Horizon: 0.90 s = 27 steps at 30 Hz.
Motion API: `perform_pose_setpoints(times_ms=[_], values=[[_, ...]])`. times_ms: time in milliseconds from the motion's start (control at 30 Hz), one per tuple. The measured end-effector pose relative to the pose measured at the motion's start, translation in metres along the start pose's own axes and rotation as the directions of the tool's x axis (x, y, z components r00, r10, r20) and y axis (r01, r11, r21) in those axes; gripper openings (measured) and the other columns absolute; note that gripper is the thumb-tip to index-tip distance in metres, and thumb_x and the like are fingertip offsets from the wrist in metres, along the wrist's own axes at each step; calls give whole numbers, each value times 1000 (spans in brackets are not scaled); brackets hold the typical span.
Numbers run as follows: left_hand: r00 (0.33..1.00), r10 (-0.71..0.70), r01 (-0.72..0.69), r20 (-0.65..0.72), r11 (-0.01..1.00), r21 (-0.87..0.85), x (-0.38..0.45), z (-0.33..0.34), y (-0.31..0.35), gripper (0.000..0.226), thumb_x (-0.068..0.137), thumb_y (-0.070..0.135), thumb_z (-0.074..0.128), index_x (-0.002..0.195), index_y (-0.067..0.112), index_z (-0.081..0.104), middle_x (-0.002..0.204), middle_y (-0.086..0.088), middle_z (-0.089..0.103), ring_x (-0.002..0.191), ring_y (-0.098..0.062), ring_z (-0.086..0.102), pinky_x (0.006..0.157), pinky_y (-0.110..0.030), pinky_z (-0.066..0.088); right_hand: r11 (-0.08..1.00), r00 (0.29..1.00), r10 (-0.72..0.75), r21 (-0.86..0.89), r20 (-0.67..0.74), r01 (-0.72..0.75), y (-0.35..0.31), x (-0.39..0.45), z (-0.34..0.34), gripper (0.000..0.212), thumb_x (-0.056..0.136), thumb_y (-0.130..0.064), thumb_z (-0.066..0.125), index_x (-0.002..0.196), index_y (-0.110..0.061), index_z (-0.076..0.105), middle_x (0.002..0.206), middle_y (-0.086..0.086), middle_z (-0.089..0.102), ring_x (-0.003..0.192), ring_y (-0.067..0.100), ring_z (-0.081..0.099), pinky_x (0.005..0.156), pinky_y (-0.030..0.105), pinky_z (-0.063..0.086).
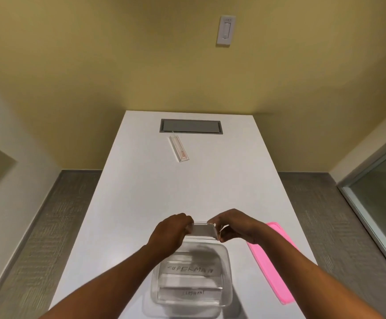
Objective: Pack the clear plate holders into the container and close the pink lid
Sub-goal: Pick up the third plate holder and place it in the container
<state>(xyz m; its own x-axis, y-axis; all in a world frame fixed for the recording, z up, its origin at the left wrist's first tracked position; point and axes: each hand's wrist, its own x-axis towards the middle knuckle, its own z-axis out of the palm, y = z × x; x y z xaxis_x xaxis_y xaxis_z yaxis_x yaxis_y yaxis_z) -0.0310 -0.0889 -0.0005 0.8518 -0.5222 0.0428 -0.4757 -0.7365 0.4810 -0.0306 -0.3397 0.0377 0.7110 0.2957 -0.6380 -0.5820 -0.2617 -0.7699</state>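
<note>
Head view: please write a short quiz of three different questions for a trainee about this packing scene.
1. True or false: the pink lid is already on the container.
2. How many clear holders lie on the table outside the container and out of the hands?
3. What holds the clear holder above the container? A) left hand only B) both hands, with the right hand C) nothing

Key: 1. false; it lies to the right. 2. One, the far holder. 3. B.

Head view, down over table (141, 192)
</note>
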Motion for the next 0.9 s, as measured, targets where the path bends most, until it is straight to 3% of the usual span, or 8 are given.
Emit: perform_pose_setpoints(times_ms=[100,233,300,400,533,733,800,900], values=[[995,-96,92,-16,980,-179,-6,-6,0,8,89,19,61,88,26,63,86,9,67,81,-13,61,71,-31,47,997,995,-61,47,-84,65,-7,-4,13,29,101,-24,60,111,0,74,89,17,68,71,25,67,84,43,59],[946,-317,250,-74,854,-456,-9,-10,4,15,87,10,67,78,21,65,78,8,71,76,-13,67,71,-35,54,977,974,-176,100,-146,191,-8,-10,26,51,105,-56,41,132,-21,67,119,7,73,110,25,71,95,40,57],[918,-380,272,-110,809,-521,-9,-12,6,16,89,9,67,80,21,64,79,6,71,76,-13,68,69,-32,54,972,972,-200,97,-125,213,-2,-7,34,49,103,-59,41,136,-29,62,131,0,70,122,18,66,104,41,52],[890,-441,282,-114,731,-621,-8,-14,14,8,93,11,66,87,17,66,88,-1,73,81,-19,70,71,-33,58,971,960,-237,-50,-150,232,16,0,48,45,99,-48,61,142,-33,56,142,-6,62,130,11,57,107,35,48],[870,-493,295,-15,545,-785,-7,-15,27,6,95,14,63,98,13,68,96,-3,73,91,-23,73,79,-39,63,918,881,-351,-301,-316,257,39,9,60,51,90,-30,78,137,-26,62,134,-9,67,125,12,61,100,29,51],[842,-506,335,187,219,-916,-15,-5,34,15,95,9,64,110,11,65,110,-15,68,103,-28,72,85,-46,63,892,786,-416,-372,-458,256,56,5,55,30,82,-13,81,108,-29,80,99,-15,81,92,-1,75,89,39,61],[826,-513,370,234,180,-912,-20,0,29,18,93,7,68,110,7,66,110,-20,68,99,-29,74,84,-44,63,880,783,-415,-425,-464,214,61,0,51,29,81,-15,82,106,-30,81,98,-15,81,91,-2,74,88,36,61],[829,-487,419,275,216,-882,-26,3,21,28,89,15,74,114,9,63,117,-19,67,97,-26,75,86,-43,63,864,801,-395,-478,-449,159,66,-6,45,28,81,-19,82,105,-33,82,96,-17,81,89,-6,73,83,29,59]])
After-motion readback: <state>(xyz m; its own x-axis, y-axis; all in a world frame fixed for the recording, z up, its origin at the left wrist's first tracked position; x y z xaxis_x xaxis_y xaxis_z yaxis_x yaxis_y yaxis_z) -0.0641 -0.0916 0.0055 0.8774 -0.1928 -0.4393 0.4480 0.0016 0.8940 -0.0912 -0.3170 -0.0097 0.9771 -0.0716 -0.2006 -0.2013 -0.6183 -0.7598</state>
